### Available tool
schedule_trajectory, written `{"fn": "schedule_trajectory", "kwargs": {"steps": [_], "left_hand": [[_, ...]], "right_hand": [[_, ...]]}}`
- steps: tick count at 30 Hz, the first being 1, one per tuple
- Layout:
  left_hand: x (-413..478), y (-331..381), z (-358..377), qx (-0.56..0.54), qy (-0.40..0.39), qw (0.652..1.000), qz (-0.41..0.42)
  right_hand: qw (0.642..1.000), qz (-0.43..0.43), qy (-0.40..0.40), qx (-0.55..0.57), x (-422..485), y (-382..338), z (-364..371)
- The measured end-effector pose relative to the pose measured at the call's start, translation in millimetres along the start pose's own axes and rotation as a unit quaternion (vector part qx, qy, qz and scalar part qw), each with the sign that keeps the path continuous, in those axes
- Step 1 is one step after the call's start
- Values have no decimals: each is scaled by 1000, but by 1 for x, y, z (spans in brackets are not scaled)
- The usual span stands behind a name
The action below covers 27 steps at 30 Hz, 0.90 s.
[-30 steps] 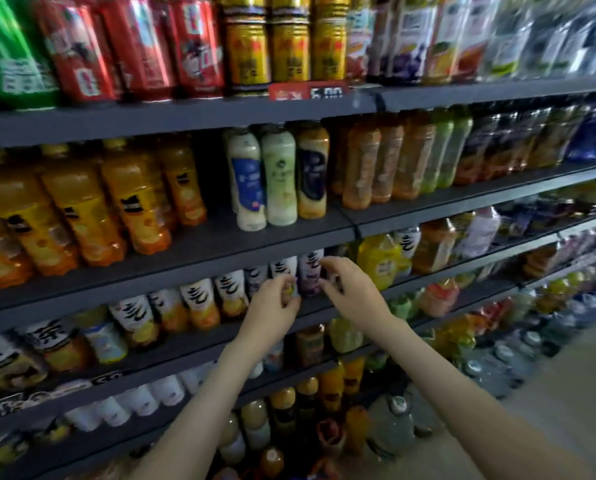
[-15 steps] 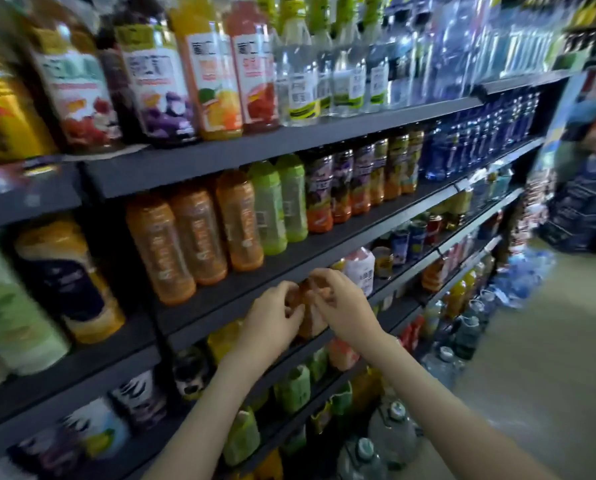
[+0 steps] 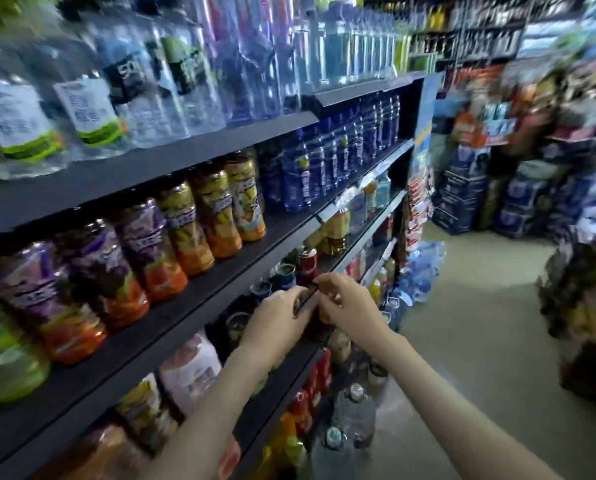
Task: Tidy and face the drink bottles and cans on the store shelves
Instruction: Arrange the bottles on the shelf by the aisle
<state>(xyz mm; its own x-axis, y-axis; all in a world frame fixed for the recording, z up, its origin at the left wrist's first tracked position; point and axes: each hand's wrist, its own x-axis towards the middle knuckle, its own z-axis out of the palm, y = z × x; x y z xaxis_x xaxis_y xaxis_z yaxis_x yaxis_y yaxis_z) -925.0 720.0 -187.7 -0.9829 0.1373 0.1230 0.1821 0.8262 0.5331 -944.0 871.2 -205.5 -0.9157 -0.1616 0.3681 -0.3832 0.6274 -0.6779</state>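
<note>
Since half a second ago the view has swung right down the aisle, and both hands have left the orange bottle they were on and moved along to the row of cans [image 3: 306, 263], just below the middle of the frame. The cans stand in a line at the front of their shelf: a red one furthest along, then a blue one and darker ones nearer the hands.

The left hand [image 3: 277, 311] and right hand [image 3: 346, 303] meet fingertip to fingertip over something small and dark at that shelf's front edge. Both sets of fingers are curled, but motion blur hides what either grip closes on, a can or the edge strip, so I cannot tell.

On the shelf board above [image 3: 171, 323], the juice bottles [image 3: 182, 223] stand in an even row with labels outward, and the blue bottles [image 3: 310, 174] beyond them look likewise lined up. The clear water bottles [image 3: 144, 98] at upper left are too smeared to judge. Those upper rows seem done. The cans look like the step in hand, and the lower shelves at bottom centre, with the big water jugs [image 3: 353, 410] on the floor [image 3: 462, 341], probably remain.
</note>
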Motion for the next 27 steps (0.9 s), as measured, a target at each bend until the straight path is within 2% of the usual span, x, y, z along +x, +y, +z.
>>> {"fn": "schedule_trajectory", "kwargs": {"steps": [8, 12, 17, 27], "left_hand": [[176, 94, 78, 25, 44, 998, -39], [250, 115, 111, 15, 67, 996, -64], [353, 137, 150, 31, 103, 993, -55], [537, 192, 224, 31, 77, 994, -70]], "right_hand": [[999, 6, -29, -16, 127, 155, -107], [999, 6, -35, 0, 186, 217, -130], [999, -2, -51, 2, 265, 287, -149], [997, 26, -74, -11, 398, 421, -218]]}}
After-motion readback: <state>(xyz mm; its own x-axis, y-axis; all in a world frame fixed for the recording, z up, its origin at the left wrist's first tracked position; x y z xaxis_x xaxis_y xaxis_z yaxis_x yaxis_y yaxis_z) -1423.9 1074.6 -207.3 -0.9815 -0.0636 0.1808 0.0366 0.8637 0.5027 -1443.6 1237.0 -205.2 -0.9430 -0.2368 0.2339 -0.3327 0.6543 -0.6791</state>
